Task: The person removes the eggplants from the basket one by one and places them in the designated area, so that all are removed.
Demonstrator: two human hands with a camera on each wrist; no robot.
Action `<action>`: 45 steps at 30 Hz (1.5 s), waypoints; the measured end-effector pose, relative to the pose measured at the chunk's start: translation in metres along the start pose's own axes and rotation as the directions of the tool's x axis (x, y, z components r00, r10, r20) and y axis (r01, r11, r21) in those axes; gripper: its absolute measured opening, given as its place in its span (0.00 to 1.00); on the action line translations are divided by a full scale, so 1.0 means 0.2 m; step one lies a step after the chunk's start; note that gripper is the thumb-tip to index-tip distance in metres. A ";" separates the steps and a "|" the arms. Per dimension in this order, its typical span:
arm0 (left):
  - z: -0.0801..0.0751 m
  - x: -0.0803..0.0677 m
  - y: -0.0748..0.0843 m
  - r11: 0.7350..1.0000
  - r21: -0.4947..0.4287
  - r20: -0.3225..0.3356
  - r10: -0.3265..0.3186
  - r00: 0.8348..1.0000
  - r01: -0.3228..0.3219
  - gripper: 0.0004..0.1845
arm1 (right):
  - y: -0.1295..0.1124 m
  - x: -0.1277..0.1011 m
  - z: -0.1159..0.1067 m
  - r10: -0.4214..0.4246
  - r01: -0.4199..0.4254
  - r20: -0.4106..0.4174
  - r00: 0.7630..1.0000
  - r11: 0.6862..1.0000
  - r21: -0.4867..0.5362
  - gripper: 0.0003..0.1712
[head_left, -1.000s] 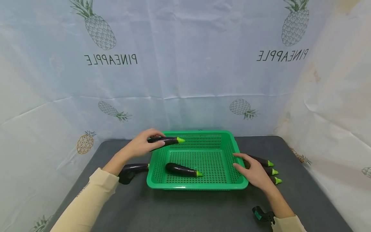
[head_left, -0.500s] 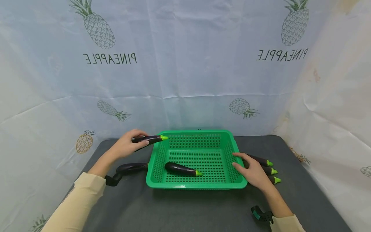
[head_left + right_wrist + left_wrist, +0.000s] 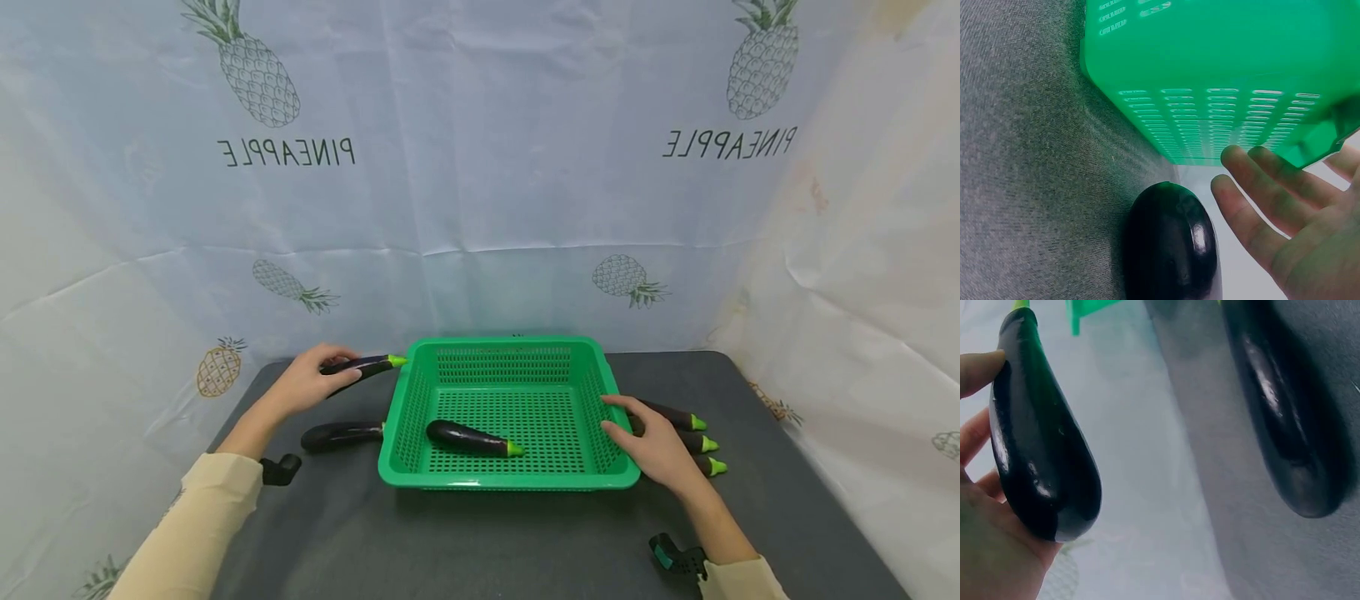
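Observation:
In the head view, my left hand grips a dark purple eggplant with a bright green cap, left of the green basket. The left wrist view shows that eggplant between thumb and fingers. A second eggplant lies on the table below this hand, its cap end by the basket's left wall. One more eggplant lies inside the basket. My right hand rests at the basket's right rim; in the right wrist view its fairly straight fingers extend beside the outer wall.
Several eggplants lie right of the basket, partly hidden by my right hand. A dark grey table carries everything. Behind it hangs a pineapple-print curtain. Black wrist devices sit near both cuffs.
My left hand, holding its eggplant, has moved left from over the basket's rim to beside it and slightly lower. The right hand and basket have stayed in place.

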State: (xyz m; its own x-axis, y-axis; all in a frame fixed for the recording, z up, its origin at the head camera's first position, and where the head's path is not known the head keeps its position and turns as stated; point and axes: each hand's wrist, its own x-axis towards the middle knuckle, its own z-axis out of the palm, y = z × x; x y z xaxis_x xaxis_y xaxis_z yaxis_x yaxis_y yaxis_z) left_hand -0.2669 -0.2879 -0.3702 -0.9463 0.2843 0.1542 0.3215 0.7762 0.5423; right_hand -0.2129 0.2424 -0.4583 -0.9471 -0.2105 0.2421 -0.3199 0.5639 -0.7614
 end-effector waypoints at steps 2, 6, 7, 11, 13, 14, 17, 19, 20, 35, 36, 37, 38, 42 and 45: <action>0.00 0.00 -0.02 1.000 0.008 -0.004 -0.015 1.000 0.015 0.22 | 0.00 0.00 0.00 -0.001 0.001 -0.001 1.000 1.000 0.001 0.29; 0.01 -0.01 -0.07 0.999 0.025 -0.011 -0.045 0.999 0.045 0.23 | 0.00 0.00 0.00 -0.004 0.004 -0.002 1.000 1.000 -0.002 0.29; 0.01 -0.02 -0.08 0.998 0.031 -0.010 -0.055 0.998 0.056 0.23 | 0.00 0.00 0.00 -0.004 0.004 -0.001 1.000 1.000 -0.003 0.29; 0.03 -0.02 -0.14 0.993 0.048 0.001 -0.106 0.994 0.106 0.23 | 0.00 0.00 0.01 -0.003 0.003 0.000 1.000 1.000 0.004 0.29; 0.04 -0.03 -0.17 0.990 0.054 0.004 -0.131 0.991 0.130 0.24 | 0.00 0.00 0.01 -0.001 0.001 -0.001 1.000 1.000 0.005 0.29; 0.05 -0.03 -0.19 0.989 0.057 0.004 -0.138 0.990 0.137 0.24 | 0.00 0.00 0.01 -0.001 0.001 -0.002 1.000 1.000 0.003 0.29; 0.07 -0.04 -0.21 0.988 0.062 0.005 -0.146 0.989 0.145 0.23 | -0.01 0.00 0.01 -0.003 0.003 -0.004 1.000 1.000 -0.004 0.29; 0.09 -0.04 -0.22 0.988 0.060 0.010 -0.143 0.990 0.143 0.22 | -0.01 0.00 0.00 -0.003 0.003 -0.007 1.000 1.000 -0.005 0.29; 0.10 -0.04 -0.22 0.988 0.058 0.012 -0.143 0.990 0.142 0.22 | -0.01 0.00 0.00 -0.002 0.002 -0.007 1.000 1.000 -0.004 0.29; 0.24 0.01 -0.27 0.991 0.029 0.116 -0.135 0.984 0.132 0.21 | 0.01 0.00 0.01 -0.002 0.002 -0.005 1.000 1.000 0.005 0.29; 0.24 0.01 -0.27 0.990 0.026 0.124 -0.138 0.983 0.136 0.21 | 0.01 0.00 0.01 -0.003 0.003 -0.006 1.000 1.000 0.001 0.29; 0.25 0.01 -0.27 0.990 0.027 0.130 -0.139 0.982 0.137 0.21 | 0.01 0.00 0.01 -0.004 0.004 -0.007 1.000 1.000 -0.006 0.29; 0.25 0.01 -0.27 0.990 0.027 0.136 -0.142 0.980 0.140 0.21 | 0.01 0.00 0.01 -0.007 0.007 -0.010 1.000 1.000 -0.013 0.28; 0.27 0.01 -0.27 0.990 0.027 0.151 -0.138 0.979 0.136 0.22 | 0.01 0.00 0.01 -0.006 0.005 -0.020 1.000 0.999 -0.033 0.28; 0.28 0.02 -0.26 0.990 0.044 0.155 -0.140 0.978 0.134 0.21 | 0.01 0.00 0.01 -0.007 0.006 -0.021 1.000 0.999 -0.036 0.29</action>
State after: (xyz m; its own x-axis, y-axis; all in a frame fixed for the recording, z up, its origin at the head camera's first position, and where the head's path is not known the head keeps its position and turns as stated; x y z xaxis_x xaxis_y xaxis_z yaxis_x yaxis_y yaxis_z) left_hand -0.2854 -0.2954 -0.4449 -0.9651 0.2567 -0.0525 0.1928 0.8314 0.5211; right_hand -0.2142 0.2414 -0.4614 -0.9452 -0.1972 0.2601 -0.3263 0.5912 -0.7375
